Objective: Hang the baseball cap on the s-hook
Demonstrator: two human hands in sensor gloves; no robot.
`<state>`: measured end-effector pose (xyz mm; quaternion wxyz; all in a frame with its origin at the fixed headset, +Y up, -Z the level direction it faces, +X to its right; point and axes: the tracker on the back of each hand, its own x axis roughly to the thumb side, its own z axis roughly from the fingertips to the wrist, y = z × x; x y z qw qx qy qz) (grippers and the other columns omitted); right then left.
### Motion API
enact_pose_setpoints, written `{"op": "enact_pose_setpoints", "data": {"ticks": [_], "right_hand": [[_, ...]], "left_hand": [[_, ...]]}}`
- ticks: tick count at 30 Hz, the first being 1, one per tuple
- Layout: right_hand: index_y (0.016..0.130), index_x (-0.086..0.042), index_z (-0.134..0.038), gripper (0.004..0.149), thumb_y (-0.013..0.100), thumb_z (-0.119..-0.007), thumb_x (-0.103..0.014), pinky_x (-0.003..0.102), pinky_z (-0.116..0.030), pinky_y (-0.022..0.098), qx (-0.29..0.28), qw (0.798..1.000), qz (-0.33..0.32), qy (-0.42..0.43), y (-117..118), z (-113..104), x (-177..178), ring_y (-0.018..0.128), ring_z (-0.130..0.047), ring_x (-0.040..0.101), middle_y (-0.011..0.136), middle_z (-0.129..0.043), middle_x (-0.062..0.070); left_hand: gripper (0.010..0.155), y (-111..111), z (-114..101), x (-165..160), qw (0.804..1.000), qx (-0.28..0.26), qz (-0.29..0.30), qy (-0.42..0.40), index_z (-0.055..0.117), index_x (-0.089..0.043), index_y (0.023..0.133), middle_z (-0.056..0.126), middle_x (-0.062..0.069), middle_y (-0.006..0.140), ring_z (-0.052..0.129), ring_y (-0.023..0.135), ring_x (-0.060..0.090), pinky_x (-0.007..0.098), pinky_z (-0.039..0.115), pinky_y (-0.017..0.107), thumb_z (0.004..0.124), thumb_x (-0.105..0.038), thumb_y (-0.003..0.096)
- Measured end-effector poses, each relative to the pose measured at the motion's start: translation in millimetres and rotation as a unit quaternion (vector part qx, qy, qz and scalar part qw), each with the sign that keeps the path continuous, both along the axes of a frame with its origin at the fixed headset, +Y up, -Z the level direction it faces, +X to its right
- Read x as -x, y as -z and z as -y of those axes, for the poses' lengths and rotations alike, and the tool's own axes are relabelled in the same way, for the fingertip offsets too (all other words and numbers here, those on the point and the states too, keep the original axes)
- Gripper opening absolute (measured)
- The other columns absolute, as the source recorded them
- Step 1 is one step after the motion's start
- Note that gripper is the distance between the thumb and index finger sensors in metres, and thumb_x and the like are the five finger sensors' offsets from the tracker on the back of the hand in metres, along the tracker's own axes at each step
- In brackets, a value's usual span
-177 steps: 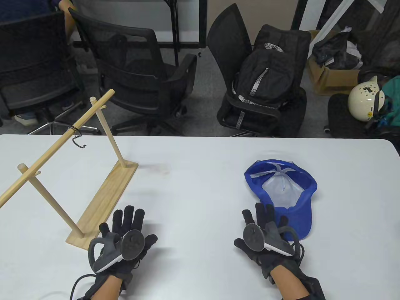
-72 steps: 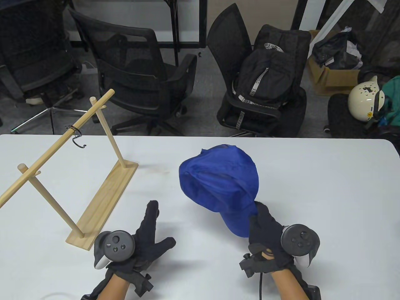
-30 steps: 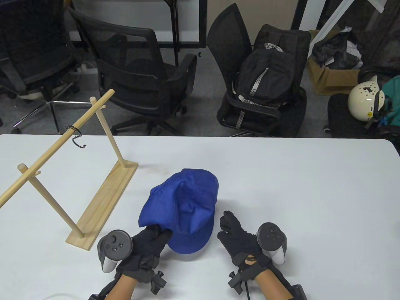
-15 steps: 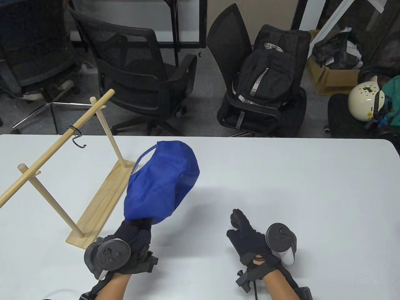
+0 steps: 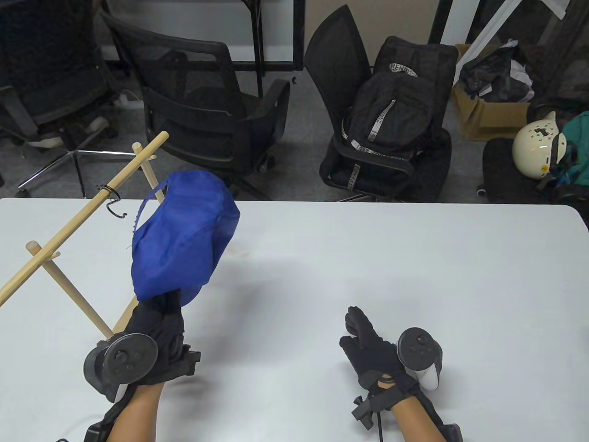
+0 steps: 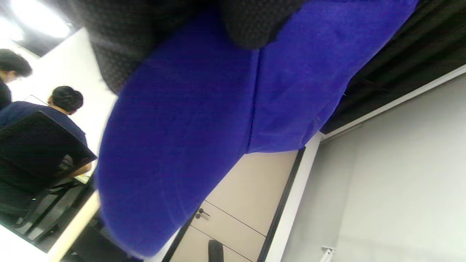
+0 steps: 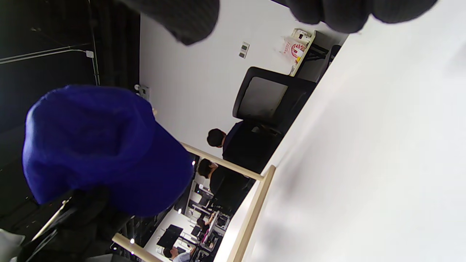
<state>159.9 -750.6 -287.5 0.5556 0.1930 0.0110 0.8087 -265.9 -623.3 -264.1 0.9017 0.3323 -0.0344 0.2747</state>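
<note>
My left hand grips the brim of the blue baseball cap and holds it up in the air, crown away from me, just right of the black s-hook. The hook hangs from the sloping wooden rail of the rack. The cap's back strap points toward the hook but stays apart from it. The cap fills the left wrist view under my fingers. It also shows in the right wrist view. My right hand rests empty on the white table, fingers loosely curled.
The rack's wooden base and uprights stand at the table's left, partly behind the cap and my left hand. Office chairs, a black backpack and a white helmet sit beyond the far edge.
My right hand passed the cap to my left and came to rest on the table. In the last half second my left hand lifted the cap up and left, toward the hook.
</note>
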Motion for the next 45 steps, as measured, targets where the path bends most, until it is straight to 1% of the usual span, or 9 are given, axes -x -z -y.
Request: {"op": "enact_pose_setpoints", "data": {"ticks": [11,16,29,35,39,45], "right_hand": [[0.104,0.018,-0.031,0.074,0.055,-0.068,-0.025,0.077,-0.055,0.055,0.004,1.000,-0.005,-0.007,1,1,0,0.088,-0.053,0.072,0.100,-0.038,0.052],[0.104,0.018,-0.031,0.074,0.055,-0.068,-0.024,0.077,-0.055,0.055,0.007,1.000,-0.005,-0.009,1,1,0,0.088,-0.053,0.072,0.099,-0.039,0.052],[0.104,0.018,-0.032,0.074,0.055,-0.068,-0.024,0.077,-0.055,0.055,0.009,1.000,-0.004,-0.010,1,2,0,0.088,-0.053,0.073,0.099,-0.039,0.052],[0.104,0.018,-0.032,0.074,0.055,-0.068,-0.024,0.077,-0.055,0.055,0.013,1.000,-0.005,-0.018,1,2,-2,0.088,-0.053,0.073,0.099,-0.039,0.053],[0.104,0.018,-0.032,0.074,0.055,-0.068,-0.024,0.077,-0.055,0.055,0.013,1.000,-0.005,-0.020,1,2,-3,0.088,-0.053,0.073,0.099,-0.038,0.053],[0.104,0.018,-0.032,0.074,0.055,-0.068,-0.025,0.077,-0.055,0.055,0.014,1.000,-0.004,-0.023,1,2,-4,0.088,-0.053,0.073,0.099,-0.038,0.053]], "left_hand": [[0.045,9,15,29,0.996,0.019,-0.083,-0.009,0.072,-0.012,0.103,0.097,0.011,0.094,0.109,0.079,0.032,0.047,0.095,0.054,0.077,-0.022,0.0587],[0.045,15,25,36,0.994,0.037,-0.102,-0.013,0.072,-0.012,0.103,0.097,0.011,0.094,0.109,0.079,0.033,0.048,0.095,0.054,0.077,-0.022,0.0587],[0.045,22,73,40,0.989,0.100,-0.104,-0.035,0.072,-0.010,0.103,0.097,0.013,0.093,0.109,0.079,0.034,0.048,0.096,0.053,0.076,-0.021,0.0586],[0.046,25,95,38,0.987,0.127,-0.091,-0.043,0.071,-0.009,0.103,0.096,0.014,0.094,0.108,0.079,0.036,0.049,0.095,0.053,0.074,-0.019,0.0587],[0.046,27,104,34,0.986,0.143,-0.081,-0.043,0.069,-0.007,0.104,0.094,0.016,0.096,0.107,0.081,0.038,0.050,0.095,0.054,0.073,-0.018,0.0591],[0.046,28,118,36,0.983,0.155,-0.069,-0.075,0.067,-0.007,0.105,0.091,0.018,0.099,0.103,0.085,0.041,0.053,0.092,0.056,0.070,-0.018,0.0597]]}}
